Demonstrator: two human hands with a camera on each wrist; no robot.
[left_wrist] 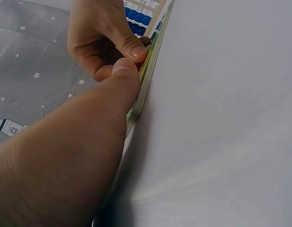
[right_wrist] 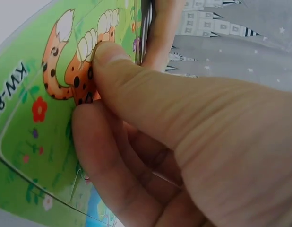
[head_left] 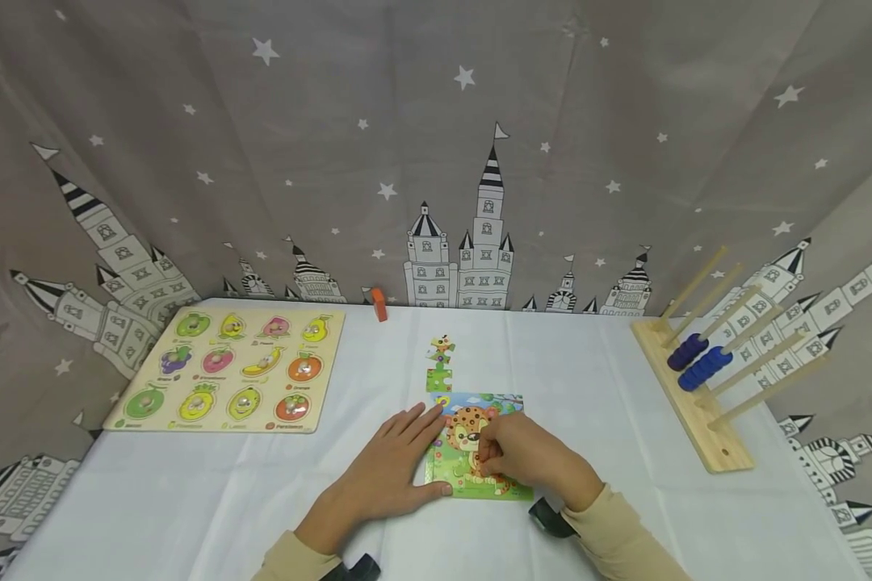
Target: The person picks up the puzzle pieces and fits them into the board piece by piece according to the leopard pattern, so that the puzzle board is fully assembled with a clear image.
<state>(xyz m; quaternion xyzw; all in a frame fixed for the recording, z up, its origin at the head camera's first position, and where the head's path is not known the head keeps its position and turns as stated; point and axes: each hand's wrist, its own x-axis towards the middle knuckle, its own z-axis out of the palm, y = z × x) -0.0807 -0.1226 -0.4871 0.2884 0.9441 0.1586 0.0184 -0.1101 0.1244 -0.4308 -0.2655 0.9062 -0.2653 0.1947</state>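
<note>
A leopard jigsaw puzzle (head_left: 450, 482) in a flat green-edged tray lies in front of me on the white cloth. My left hand (head_left: 392, 464) lies along its left side with fingers spread, the thumb touching the lower left edge. Over the middle of the picture, my right hand (head_left: 534, 456) has its thumb and curled fingers pinched together. In the right wrist view, the thumb and index fingertips of the right hand (right_wrist: 146, 118) close on a puzzle piece at the leopard's spotted body (right_wrist: 77, 80). The hand covers most of that piece.
Loose puzzle pieces (head_left: 439, 379) form a column just beyond the tray. A wooden fruit peg board (head_left: 221, 424) lies at left. At right stands a wooden peg rack (head_left: 727, 457) with blue beads (head_left: 705, 369). A small orange object (head_left: 379, 305) sits by the backdrop.
</note>
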